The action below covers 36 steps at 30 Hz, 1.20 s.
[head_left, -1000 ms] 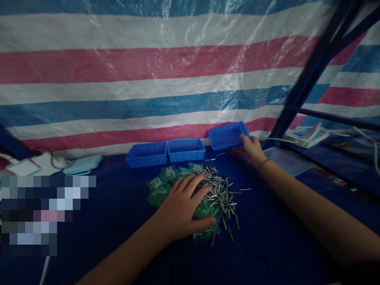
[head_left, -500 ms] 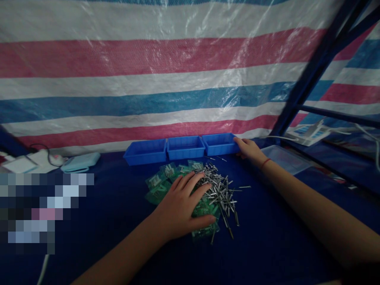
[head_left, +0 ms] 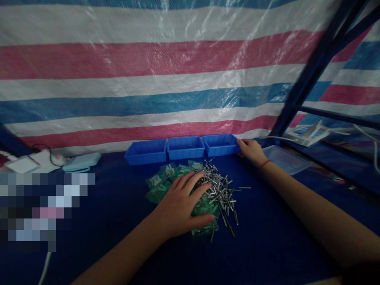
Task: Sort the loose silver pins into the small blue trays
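Observation:
Palm down, my left hand (head_left: 184,202) lies with spread fingers over a pile of silvery pop rivets (head_left: 221,190) and small green-tinted plastic packets (head_left: 158,186). It hides part of the pile. My right hand (head_left: 251,150) is at the right end of the rightmost blue bin (head_left: 221,145), its thumb and fingers closed at the bin's corner. The fingertips are partly hidden. Two more blue bins, a middle one (head_left: 185,152) and a left one (head_left: 147,158), stand in a row beside it.
A clear plastic tray (head_left: 286,160) lies right of my right hand. At the back left are a light-blue case (head_left: 81,162) and a white power strip (head_left: 47,160). A striped tarp (head_left: 148,87) hangs behind the bins. A dark metal post (head_left: 299,95) rises at the right.
Loose rivets in front of the bins have shifted left and down against the pile. The right hand has moved very slightly right at the bin's end. The left hand stays where it was.

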Available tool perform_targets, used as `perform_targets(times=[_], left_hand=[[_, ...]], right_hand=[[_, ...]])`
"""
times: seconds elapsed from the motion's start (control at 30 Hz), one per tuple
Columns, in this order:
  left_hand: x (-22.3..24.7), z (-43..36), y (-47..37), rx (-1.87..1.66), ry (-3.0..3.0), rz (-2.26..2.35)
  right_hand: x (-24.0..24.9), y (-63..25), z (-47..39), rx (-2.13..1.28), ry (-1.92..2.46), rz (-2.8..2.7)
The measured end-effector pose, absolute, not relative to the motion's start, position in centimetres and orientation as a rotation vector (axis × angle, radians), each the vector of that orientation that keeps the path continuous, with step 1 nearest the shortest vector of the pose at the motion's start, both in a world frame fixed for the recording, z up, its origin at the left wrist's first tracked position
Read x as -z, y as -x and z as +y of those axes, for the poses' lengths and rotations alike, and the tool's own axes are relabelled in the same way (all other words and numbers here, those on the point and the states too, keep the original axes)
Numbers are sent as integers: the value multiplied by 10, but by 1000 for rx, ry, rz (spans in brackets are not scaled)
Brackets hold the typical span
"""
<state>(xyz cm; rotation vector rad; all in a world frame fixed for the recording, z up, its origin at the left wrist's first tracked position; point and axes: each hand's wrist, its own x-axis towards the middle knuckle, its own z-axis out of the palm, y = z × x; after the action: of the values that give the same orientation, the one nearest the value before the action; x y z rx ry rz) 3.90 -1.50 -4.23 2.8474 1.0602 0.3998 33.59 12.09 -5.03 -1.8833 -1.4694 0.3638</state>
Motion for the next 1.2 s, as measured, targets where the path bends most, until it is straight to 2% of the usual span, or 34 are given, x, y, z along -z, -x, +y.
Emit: perform_targets(times=[0.37, 0.57, 0.9, 1.2], left_hand=[[42, -14, -40, -403, -2846, 1053], [44, -14, -38, -414, -2848, 1053], [42, -15, -38, -410, -2859, 1048], [45, -15, -35, -442, -2861, 1032]], right_hand=[[63, -345, 131, -369, 1769, -1520], [51, -331, 114, -13, 1624, -1577], [43, -267, 76, -31, 996, -2541], [41, -265, 71, -22, 1030, -2585]])
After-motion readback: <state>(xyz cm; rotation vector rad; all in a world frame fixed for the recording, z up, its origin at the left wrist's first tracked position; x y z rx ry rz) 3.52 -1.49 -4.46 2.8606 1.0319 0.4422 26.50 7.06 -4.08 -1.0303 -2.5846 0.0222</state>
